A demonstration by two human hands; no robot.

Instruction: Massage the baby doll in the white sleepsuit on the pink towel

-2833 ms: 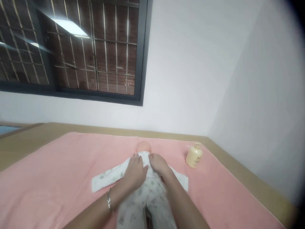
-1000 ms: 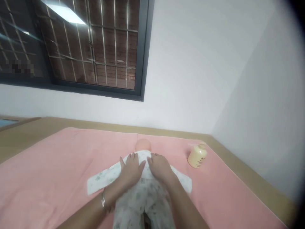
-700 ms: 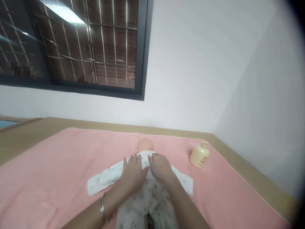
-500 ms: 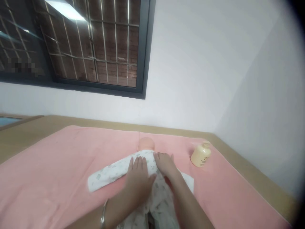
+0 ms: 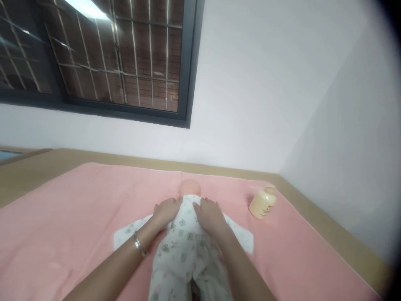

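Note:
A baby doll [image 5: 184,246] lies along the pink cloth, its bald head at the far end and its sleeves spread out to both sides. It wears a white printed outfit; which way its face points I cannot tell. My left hand [image 5: 166,212] curves over the doll's left-side shoulder, thumb toward the neck, a silver bangle on the wrist. Over the opposite shoulder my right hand [image 5: 210,215] is curled the same way, its thumb on the upper body. The undersides of my fingers are hidden.
A cream pump bottle [image 5: 263,203] stands tilted in view on the right of the pink cloth [image 5: 78,209]. The cloth covers a wooden surface [image 5: 297,196] set against a white wall [image 5: 244,83]. A dark-framed barred window [image 5: 184,62] is at upper left.
My left hand has moved from lying flat on the doll's upper body to the left-side shoulder, curling over it. My right hand stays at the other shoulder. The view has shifted slightly.

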